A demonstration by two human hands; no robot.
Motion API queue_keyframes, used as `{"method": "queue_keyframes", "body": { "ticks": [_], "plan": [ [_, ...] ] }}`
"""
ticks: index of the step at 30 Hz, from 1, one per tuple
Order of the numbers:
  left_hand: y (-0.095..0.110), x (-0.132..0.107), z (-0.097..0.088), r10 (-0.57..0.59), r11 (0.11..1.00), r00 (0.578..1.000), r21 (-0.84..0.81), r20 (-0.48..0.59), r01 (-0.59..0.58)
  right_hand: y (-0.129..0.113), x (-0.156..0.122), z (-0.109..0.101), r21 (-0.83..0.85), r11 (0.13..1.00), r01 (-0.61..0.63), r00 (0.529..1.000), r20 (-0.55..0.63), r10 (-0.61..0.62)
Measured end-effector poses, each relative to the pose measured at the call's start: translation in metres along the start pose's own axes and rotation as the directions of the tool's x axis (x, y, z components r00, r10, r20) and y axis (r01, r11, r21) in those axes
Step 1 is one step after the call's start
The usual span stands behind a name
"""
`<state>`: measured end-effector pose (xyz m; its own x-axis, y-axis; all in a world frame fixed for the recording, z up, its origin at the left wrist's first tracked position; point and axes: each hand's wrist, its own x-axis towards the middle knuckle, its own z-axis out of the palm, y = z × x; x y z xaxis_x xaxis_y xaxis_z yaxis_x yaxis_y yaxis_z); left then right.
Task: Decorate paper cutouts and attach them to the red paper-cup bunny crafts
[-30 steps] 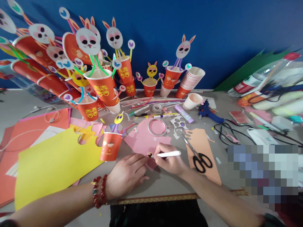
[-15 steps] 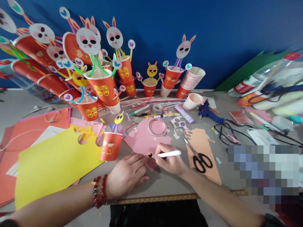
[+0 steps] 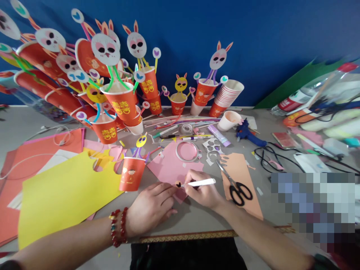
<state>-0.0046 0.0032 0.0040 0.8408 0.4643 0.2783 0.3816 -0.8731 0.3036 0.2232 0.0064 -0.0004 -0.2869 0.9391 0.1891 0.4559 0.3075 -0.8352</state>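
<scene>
My right hand [image 3: 203, 191] grips a white marker pen [image 3: 200, 183], its tip on a small round paper piece [image 3: 178, 184] with black marks. My left hand [image 3: 151, 209] lies flat on the table, fingers spread, with its fingertips pinning that piece and the edge of a pink paper sheet [image 3: 171, 167]. A red bead bracelet [image 3: 118, 227] is on my left wrist. An orange paper cup [image 3: 131, 174] with a yellow bunny figure stands just left of my left hand.
Black-handled scissors [image 3: 234, 185] lie on an orange sheet [image 3: 242, 180] right of my right hand. A tape ring [image 3: 186, 151], blue glue gun [image 3: 247, 134], pens and straws lie behind. Many bunny cups [image 3: 120, 101] crowd the back left. Yellow paper [image 3: 62, 195] lies at left.
</scene>
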Motion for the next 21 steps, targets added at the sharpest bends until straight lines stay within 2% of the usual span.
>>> {"method": "queue_keyframes", "body": {
  "ticks": [21],
  "plan": [
    [-0.0007,0.0,-0.0001,-0.008,1.0,1.0,-0.001,0.014,0.008,0.0016,-0.0007,-0.0003,0.029,1.0,-0.007,1.0,0.003,0.007]
  ]
}}
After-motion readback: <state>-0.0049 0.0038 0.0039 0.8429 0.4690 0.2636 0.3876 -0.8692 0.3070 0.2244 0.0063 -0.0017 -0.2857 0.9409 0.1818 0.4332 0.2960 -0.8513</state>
